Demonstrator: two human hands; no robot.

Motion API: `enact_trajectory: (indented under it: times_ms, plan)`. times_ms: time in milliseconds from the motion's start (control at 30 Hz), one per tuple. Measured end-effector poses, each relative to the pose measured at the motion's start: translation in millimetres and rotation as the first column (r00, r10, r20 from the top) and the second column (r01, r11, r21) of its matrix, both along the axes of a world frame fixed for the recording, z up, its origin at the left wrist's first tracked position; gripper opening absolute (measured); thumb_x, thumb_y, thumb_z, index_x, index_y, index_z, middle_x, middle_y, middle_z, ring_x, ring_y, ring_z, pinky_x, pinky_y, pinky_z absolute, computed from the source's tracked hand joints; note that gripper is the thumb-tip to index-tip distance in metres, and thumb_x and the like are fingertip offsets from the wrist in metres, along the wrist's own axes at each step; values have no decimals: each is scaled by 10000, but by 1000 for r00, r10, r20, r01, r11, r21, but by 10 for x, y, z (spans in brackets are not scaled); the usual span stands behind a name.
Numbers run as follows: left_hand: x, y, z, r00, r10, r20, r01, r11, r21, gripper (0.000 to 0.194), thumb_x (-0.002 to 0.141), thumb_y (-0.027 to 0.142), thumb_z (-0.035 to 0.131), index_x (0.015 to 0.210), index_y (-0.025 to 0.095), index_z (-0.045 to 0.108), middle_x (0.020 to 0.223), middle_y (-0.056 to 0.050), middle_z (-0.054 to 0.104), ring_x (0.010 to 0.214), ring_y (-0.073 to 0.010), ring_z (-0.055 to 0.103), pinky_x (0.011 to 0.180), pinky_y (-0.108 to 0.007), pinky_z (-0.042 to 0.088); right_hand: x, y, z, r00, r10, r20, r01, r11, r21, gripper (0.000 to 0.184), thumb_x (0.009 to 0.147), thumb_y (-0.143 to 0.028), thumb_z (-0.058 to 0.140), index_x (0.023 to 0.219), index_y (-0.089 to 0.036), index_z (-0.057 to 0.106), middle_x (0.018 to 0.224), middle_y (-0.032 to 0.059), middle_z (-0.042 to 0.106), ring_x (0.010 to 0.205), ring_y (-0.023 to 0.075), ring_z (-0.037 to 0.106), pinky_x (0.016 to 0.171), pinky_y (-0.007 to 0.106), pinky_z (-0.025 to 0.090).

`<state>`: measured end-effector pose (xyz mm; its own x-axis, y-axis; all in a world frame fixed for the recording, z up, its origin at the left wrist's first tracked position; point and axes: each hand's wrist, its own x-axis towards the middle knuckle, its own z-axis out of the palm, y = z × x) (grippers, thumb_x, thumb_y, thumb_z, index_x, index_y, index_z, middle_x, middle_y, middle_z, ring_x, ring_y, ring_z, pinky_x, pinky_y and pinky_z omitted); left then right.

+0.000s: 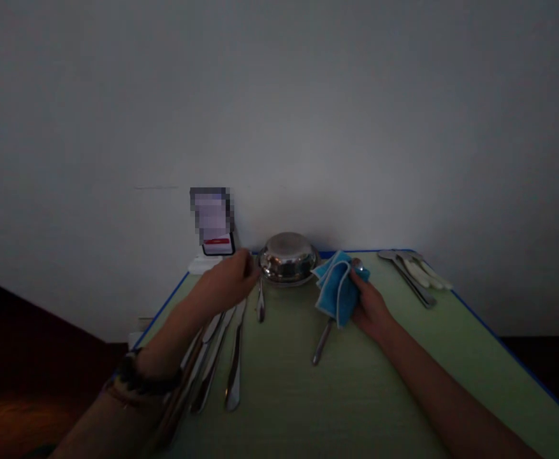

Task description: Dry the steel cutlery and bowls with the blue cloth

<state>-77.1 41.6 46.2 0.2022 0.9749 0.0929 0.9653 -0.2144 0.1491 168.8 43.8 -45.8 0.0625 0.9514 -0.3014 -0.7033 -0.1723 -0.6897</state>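
Note:
My right hand (372, 306) is closed on a folded blue cloth (334, 290) with pale edging. A metal spoon runs through the cloth; its shiny bowl (357, 264) peeks out above my thumb and its handle (322, 344) sticks out below. My left hand (234, 277), wearing dark bracelets, reaches over the table with curled fingers. Whatever is in those fingers is hidden. Right beside them lies a short metal handle (261, 303), its far end out of sight. Under my left forearm, several metal knives (234, 370) and other long utensils lie side by side.
A shiny metal bowl (289, 258), apparently upside down, stands by the wall. At the back right lie metal utensils (415, 287) and pale-handled pieces (425, 274). A propped device with a blurred screen (212, 217) leans at the back left. The green table (279, 389) has blue edges.

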Motion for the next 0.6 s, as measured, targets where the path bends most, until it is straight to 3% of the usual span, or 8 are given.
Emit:
enact_trajectory:
  times_ms: [67, 167, 233, 400, 600]
  plan:
    - [248, -229, -41, 983, -185, -5, 185, 980, -68, 301, 868, 446, 331, 845, 193, 492, 750, -49, 626, 654, -211, 599, 576, -313, 412, 3, -2, 7, 1000, -5, -17, 5, 1000, -11, 146, 740, -315, 631, 846, -216, 646, 787, 10, 719, 729, 183, 673, 729, 342, 551]
    - [584, -500, -214, 948, -318, -7, 314, 938, -148, 446, 852, 572, 300, 831, 195, 536, 699, -55, 636, 603, -219, 587, 531, -300, 374, 14, 11, 9, 996, -59, -66, 57, 998, -33, 149, 768, -331, 600, 859, -220, 641, 803, 3, 720, 766, 185, 672, 732, 345, 551]
    - [718, -560, -352, 920, -389, 44, 391, 905, -169, 425, 874, 527, 304, 824, 187, 553, 704, -57, 643, 606, -202, 589, 538, -286, 369, 24, 29, 2, 990, -94, -102, 91, 995, -39, 155, 787, -339, 579, 868, -220, 634, 804, -5, 720, 765, 172, 669, 753, 337, 546]
    - [767, -430, -601, 884, -407, 228, 448, 878, -170, 291, 900, 374, 345, 831, 188, 558, 717, -24, 641, 612, -150, 582, 555, -237, 379, 33, 58, -22, 985, -118, -126, 121, 992, 16, 113, 798, -282, 574, 888, -226, 614, 785, -36, 714, 738, 133, 658, 802, 299, 522]
    - [751, -417, -670, 881, -412, 232, 450, 881, -143, 269, 896, 360, 347, 862, 186, 550, 682, -11, 624, 579, -141, 569, 541, -234, 364, 22, 70, -23, 991, -93, -99, 97, 995, 30, 128, 803, -279, 566, 912, -223, 603, 779, -37, 709, 710, 134, 652, 810, 305, 514]
